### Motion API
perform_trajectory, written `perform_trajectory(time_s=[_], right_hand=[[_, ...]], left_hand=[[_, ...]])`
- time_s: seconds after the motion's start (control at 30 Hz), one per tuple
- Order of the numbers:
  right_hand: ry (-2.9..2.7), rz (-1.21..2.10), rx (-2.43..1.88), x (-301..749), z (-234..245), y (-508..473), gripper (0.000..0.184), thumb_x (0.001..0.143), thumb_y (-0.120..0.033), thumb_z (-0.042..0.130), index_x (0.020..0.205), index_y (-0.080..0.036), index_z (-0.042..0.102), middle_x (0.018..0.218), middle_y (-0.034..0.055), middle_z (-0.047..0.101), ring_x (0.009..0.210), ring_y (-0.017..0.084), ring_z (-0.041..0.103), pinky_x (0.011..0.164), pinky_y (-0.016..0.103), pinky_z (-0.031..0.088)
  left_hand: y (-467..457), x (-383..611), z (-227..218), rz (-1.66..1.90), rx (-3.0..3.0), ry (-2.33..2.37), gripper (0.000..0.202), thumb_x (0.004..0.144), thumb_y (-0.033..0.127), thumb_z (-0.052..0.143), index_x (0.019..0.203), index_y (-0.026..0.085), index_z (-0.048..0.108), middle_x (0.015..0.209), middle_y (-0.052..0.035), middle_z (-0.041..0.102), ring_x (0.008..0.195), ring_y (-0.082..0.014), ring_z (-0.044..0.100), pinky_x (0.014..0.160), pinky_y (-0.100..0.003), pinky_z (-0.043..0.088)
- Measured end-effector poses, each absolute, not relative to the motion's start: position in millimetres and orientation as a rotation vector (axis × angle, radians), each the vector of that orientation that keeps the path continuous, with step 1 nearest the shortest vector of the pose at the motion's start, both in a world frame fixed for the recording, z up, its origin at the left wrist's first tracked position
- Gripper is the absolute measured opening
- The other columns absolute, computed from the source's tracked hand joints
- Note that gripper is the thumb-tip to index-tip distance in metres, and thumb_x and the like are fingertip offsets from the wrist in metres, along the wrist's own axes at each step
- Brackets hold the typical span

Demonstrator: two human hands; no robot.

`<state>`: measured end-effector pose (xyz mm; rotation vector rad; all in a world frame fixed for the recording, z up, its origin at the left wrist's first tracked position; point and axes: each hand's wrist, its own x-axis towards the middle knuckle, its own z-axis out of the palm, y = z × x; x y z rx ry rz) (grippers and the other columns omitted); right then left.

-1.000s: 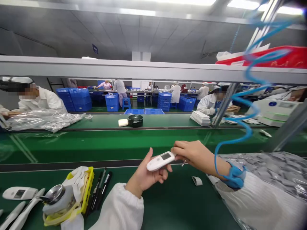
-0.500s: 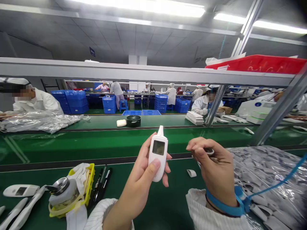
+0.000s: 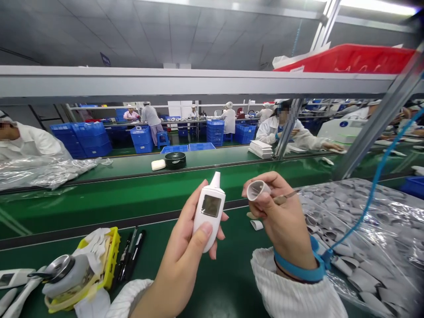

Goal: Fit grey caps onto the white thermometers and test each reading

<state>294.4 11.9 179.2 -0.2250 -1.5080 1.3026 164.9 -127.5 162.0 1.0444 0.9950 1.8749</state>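
A white ear thermometer (image 3: 212, 210) with a dark square screen is upright in my left hand (image 3: 185, 254), its narrow probe pointing up and the thumb lying on its front below the screen. To the right, my right hand (image 3: 286, 225) pinches a hollow whitish cap (image 3: 256, 191), its round opening facing me. A thin greyish tool (image 3: 287, 196) also sticks out from the fingers of that hand; its kind I cannot make out. Cap and thermometer are apart. Below the right hand, a similar cap (image 3: 257, 225) lies on the green bench. A blue strap (image 3: 300, 267) circles my right wrist.
Many loose caps lie on clear plastic (image 3: 361, 221) at right, under a blue cord (image 3: 371, 194). At left stand a yellow basket (image 3: 114, 256) with a metal-topped bottle (image 3: 71, 276), pens (image 3: 132, 254) and more thermometers (image 3: 16, 278). A green belt (image 3: 132, 198) crosses behind; co-workers sit beyond.
My right hand has turned and shifted left, so the cap's opening now faces me. The left hand still holds the thermometer. The camera view has tilted slightly down and right.
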Motion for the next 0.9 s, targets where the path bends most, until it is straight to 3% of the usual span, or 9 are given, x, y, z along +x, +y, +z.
perform_trajectory(time_s=[0.13,0.3,0.43,0.53,0.67,0.9], right_hand=[[-1.464,1.299,-0.225,290,180,10,0.046,0.086,-0.069,0.066,0.091,-0.024,0.063,0.062,-0.0037,0.048,0.047,0.008,0.034,0.040,0.022,0.026],[-1.487,1.470,-0.322,286,181,11,0.036,0.091,-0.053,0.065,0.114,-0.027,0.059,0.077,-0.0014,0.054,0.052,0.009,0.034,0.040,0.022,0.025],[-1.430,1.463,-0.330,282,176,12,0.039,0.086,-0.055,0.073,0.105,-0.026,0.056,0.068,-0.0040,0.056,0.048,0.008,0.033,0.041,0.021,0.024],[-1.449,1.384,-0.270,281,174,9,0.038,0.084,-0.055,0.076,0.103,-0.025,0.063,0.069,-0.0027,0.059,0.049,0.008,0.041,0.042,0.021,0.029],[-1.681,1.256,-0.235,285,176,5,0.026,0.090,-0.044,0.073,0.109,-0.027,0.074,0.087,0.0018,0.069,0.062,0.011,0.056,0.050,0.022,0.043],[-1.667,1.221,-0.276,284,176,5,0.027,0.094,-0.044,0.069,0.114,-0.027,0.075,0.091,0.0036,0.071,0.073,0.016,0.066,0.055,0.024,0.051]], left_hand=[[-126,167,162,1.899,1.015,1.075,0.057,0.097,0.040,0.066,0.152,0.031,0.052,0.100,-0.0070,0.073,0.072,-0.0129,0.060,0.056,-0.019,0.052],[-122,169,159,1.815,1.044,1.166,0.064,0.093,0.042,0.071,0.152,0.033,0.050,0.097,-0.0056,0.071,0.070,-0.0125,0.059,0.054,-0.018,0.049],[-119,172,156,1.751,1.119,1.358,0.083,0.081,0.033,0.084,0.155,0.039,0.045,0.091,-0.0027,0.070,0.074,-0.0169,0.063,0.060,-0.023,0.051],[-118,175,157,1.728,1.111,1.399,0.083,0.081,0.033,0.083,0.155,0.039,0.045,0.088,-0.0019,0.068,0.065,-0.0150,0.057,0.056,-0.024,0.047],[-119,175,159,1.736,1.077,1.429,0.079,0.082,0.034,0.083,0.152,0.041,0.048,0.088,-0.0008,0.068,0.060,-0.0125,0.050,0.055,-0.024,0.044],[-117,172,157,1.716,1.126,1.459,0.081,0.082,0.035,0.082,0.154,0.037,0.044,0.088,-0.0018,0.070,0.062,-0.0136,0.053,0.056,-0.025,0.044]])
